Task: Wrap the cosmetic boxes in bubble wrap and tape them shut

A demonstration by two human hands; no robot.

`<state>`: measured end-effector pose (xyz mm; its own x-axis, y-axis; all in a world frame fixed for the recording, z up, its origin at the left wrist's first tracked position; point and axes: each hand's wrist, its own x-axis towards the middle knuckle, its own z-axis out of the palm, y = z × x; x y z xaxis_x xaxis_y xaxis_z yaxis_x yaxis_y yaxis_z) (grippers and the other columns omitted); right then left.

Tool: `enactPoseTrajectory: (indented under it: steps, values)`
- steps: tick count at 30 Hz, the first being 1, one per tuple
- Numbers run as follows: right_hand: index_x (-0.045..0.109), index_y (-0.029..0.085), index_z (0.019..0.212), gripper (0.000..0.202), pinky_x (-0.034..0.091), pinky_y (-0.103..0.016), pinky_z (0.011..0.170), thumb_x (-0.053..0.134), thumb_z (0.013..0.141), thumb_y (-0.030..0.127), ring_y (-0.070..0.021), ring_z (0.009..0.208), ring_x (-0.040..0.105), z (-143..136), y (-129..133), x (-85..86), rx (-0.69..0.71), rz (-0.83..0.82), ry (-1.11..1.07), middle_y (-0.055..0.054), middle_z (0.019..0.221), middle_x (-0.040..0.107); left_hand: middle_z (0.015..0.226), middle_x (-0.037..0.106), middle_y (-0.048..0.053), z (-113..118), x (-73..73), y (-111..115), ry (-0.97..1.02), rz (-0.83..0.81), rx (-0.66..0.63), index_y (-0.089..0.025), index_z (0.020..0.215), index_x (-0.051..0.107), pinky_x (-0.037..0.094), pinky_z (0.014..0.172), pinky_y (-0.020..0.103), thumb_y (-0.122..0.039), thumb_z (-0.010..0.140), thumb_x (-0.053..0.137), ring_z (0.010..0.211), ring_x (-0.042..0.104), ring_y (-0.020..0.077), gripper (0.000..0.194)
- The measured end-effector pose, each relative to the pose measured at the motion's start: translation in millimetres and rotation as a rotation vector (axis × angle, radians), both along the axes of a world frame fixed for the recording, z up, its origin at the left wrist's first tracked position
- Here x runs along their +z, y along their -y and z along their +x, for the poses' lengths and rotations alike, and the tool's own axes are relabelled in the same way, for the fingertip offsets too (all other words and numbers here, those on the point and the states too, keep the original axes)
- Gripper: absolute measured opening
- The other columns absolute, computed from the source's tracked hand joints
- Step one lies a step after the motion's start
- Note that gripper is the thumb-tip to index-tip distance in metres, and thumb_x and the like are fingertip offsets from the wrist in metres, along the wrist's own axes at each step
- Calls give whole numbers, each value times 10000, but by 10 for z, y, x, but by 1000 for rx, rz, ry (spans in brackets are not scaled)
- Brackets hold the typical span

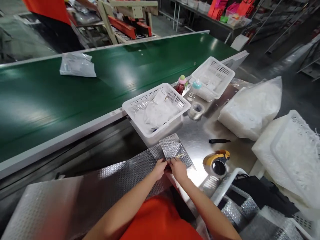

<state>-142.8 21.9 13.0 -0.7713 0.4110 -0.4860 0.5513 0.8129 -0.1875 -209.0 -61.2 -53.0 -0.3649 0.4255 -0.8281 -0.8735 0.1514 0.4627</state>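
Both hands meet at the near edge of a flat item (174,147) covered in bubble wrap, with a gold mark showing through. My left hand (160,168) pinches at its near left side, fingers closed on the wrap. My right hand (178,168) is right beside it, fingers closed at the same edge. A long sheet of bubble wrap (127,175) stretches from under the item to the lower left. The item lies on the metal table (197,130). Whatever is between the fingertips is small and partly hidden.
A white basket (157,131) with plastic-wrapped goods stands behind the hands, beside the green conveyor (112,76). Right of the hands are a yellow tape dispenser (217,159), a black cutter (219,141) and a tape roll (196,110). Another basket (245,173) holds wrapped packages.
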Motion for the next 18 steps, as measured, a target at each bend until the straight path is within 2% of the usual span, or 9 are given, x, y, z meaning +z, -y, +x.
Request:
enactPoseTrajectory:
  steps: [3,6,9,12,15,18]
  values:
    - [645,170,1136,204,501,-306,805,504,994,209,-230,987,666,90,54,-109,-48,74,-60,-120,1131,678,653,618,-1,7,26,75,47,124,22,-182,691,579,502,618,268,-433,783,761,597,600,137,324]
    - [636,163,1163,215,507,-355,894,544,970,190,-254,1036,630,191,194,-239,-14,138,-144,-135,1129,662,656,576,-28,23,6,79,-107,104,-33,-208,694,526,450,609,251,-580,746,763,596,547,125,444]
    - [606,159,1279,336,505,-439,923,480,968,146,-293,1045,608,335,382,-377,24,178,-234,-168,1171,654,631,534,-46,11,-52,26,-300,-14,-96,-212,660,497,430,655,235,-520,707,823,680,537,135,451]
    - [570,169,1370,447,502,-490,934,429,950,114,-324,1096,595,454,437,-430,43,161,-312,-195,1282,632,579,446,-67,-16,-94,-5,-335,-51,-107,-206,583,450,390,627,204,-416,707,837,661,473,116,458]
    - [605,170,1319,394,507,-470,962,434,964,171,-299,1097,612,443,177,-362,-45,100,-399,-169,1235,660,561,387,-79,-22,-59,13,-354,-62,-111,-198,545,418,352,570,186,-385,702,837,600,401,90,485]
    - [580,150,1341,440,498,-483,998,551,921,280,-321,1183,604,337,-323,-281,-235,127,-432,-182,1293,636,548,386,-80,15,13,11,-363,-55,-93,-204,554,428,350,515,197,-446,664,850,551,398,89,499]
